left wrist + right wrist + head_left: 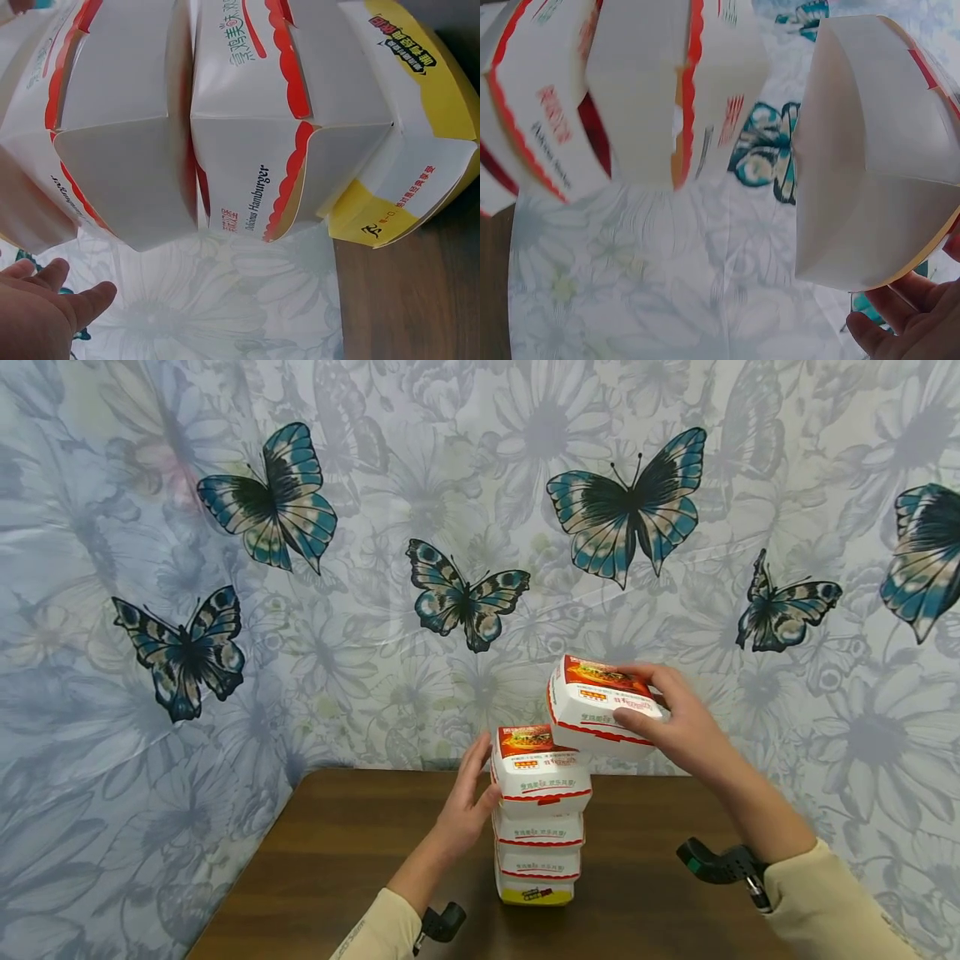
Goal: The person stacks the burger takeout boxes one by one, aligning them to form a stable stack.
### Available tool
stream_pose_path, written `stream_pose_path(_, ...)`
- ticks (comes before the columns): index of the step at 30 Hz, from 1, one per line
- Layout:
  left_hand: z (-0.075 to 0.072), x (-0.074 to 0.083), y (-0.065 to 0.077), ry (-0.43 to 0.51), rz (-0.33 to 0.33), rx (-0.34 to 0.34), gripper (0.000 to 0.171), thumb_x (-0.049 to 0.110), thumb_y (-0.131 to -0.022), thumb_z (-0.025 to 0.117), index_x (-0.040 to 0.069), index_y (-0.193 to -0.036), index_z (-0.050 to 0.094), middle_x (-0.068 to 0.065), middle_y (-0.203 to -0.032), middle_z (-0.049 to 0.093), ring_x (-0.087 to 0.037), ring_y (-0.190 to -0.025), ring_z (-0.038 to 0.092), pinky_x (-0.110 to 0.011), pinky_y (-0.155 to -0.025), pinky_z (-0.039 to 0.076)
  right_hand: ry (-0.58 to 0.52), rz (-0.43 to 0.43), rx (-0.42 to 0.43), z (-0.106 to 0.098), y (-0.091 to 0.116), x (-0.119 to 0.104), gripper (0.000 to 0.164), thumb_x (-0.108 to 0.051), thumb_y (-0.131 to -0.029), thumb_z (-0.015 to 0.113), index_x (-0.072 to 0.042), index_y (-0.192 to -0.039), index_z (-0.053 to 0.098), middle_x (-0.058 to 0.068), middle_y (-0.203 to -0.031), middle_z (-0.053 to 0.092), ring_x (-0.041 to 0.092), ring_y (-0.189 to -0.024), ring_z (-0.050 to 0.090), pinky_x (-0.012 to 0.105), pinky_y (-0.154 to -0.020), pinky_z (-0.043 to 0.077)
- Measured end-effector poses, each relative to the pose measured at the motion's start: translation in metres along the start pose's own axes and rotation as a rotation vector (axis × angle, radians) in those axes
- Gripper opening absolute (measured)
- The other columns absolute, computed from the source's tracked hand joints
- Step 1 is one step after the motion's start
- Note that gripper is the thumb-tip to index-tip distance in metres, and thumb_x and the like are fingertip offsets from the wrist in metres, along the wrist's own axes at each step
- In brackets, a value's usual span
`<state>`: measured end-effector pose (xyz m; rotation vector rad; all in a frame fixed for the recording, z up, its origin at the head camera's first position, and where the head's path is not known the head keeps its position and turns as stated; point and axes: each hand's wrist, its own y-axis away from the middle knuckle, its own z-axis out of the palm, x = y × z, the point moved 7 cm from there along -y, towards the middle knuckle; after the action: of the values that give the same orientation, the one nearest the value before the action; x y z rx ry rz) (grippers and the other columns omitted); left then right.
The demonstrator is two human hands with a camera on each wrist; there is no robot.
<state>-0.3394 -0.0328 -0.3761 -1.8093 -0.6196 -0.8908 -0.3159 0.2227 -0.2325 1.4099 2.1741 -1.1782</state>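
Observation:
A stack of white cardboard burger boxes [542, 833] with red scalloped edges stands on the table, its upper part slightly uneven. The lowest box [409, 180] has a yellow base. My right hand [686, 722] grips another burger box [600, 706] by its right side, thumb at the front, and holds it tilted above the stack's upper right. In the right wrist view this box [840, 150] shows its plain white underside, apart from the stack. My left hand [467, 806] is at the stack's left side near the top, fingers extended; whether they touch it I cannot tell.
The brown wooden table [337, 843] reaches back to a pale floral cloth [375, 693] printed with blue butterflies. Black wrist-worn devices [723, 862] sit by both cream sleeves [832, 902].

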Motion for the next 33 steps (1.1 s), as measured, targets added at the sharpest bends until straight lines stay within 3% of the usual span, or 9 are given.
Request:
stream_pose_path(4,0.001,0.001,0.000,0.016,0.003,-0.005,0.065,0.032,-0.102,0.043,0.023,-0.156,0.007,-0.006,-0.161,0.007,-0.030,-0.148,0.015,-0.063,-0.112,0.018,0.015,-0.053,-0.011,0.010,-0.005,-0.010,0.057,-0.035,-0.088,0.068,-0.033,-0.140,0.044,0.006,-0.139,0.040,0.027,-0.123,0.040,0.043,-0.087,0.043)
stream_pose_path(9,0.001,-0.001,0.002,0.024,-0.012,0.001,0.063,0.026,-0.103,0.043,0.029,-0.155,0.008,-0.004,-0.161,0.009,-0.029,-0.148,0.016,-0.062,-0.114,0.017,-0.031,-0.056,-0.060,0.024,-0.008,-0.015,0.057,-0.035,-0.089,0.067,-0.034,-0.140,0.042,0.004,-0.142,0.036,0.032,-0.121,0.043,0.040,-0.083,0.045)
stream_pose_path(17,0.003,-0.002,0.001,0.010,0.019,-0.002,0.063,0.029,-0.103,0.042,0.019,-0.156,0.008,-0.008,-0.161,0.010,-0.028,-0.146,0.021,-0.062,-0.112,0.020,-0.011,-0.085,-0.077,0.040,-0.014,-0.022,0.057,-0.039,-0.088,0.067,-0.033,-0.139,0.044,0.001,-0.147,0.034,0.027,-0.130,0.034,0.052,-0.094,0.040)
stream_pose_path(22,0.004,-0.003,0.000,0.023,0.016,0.003,0.065,0.033,-0.103,0.042,0.016,-0.156,0.008,-0.009,-0.161,0.008,-0.029,-0.145,0.020,-0.061,-0.113,0.018,-0.020,-0.094,-0.096,0.048,-0.018,-0.024,0.058,-0.039,-0.087,0.068,-0.031,-0.139,0.044,0.000,-0.149,0.033,0.026,-0.131,0.034,0.054,-0.095,0.039)
stream_pose_path(33,0.004,-0.004,0.001,0.017,0.010,0.008,0.064,0.031,-0.102,0.043,0.022,-0.155,0.009,-0.009,-0.161,0.008,-0.027,-0.145,0.020,-0.060,-0.113,0.018,-0.007,-0.107,-0.115,0.054,-0.022,-0.021,0.057,-0.039,-0.085,0.070,-0.031,-0.137,0.047,0.000,-0.148,0.035,0.025,-0.137,0.030,0.059,-0.102,0.033)
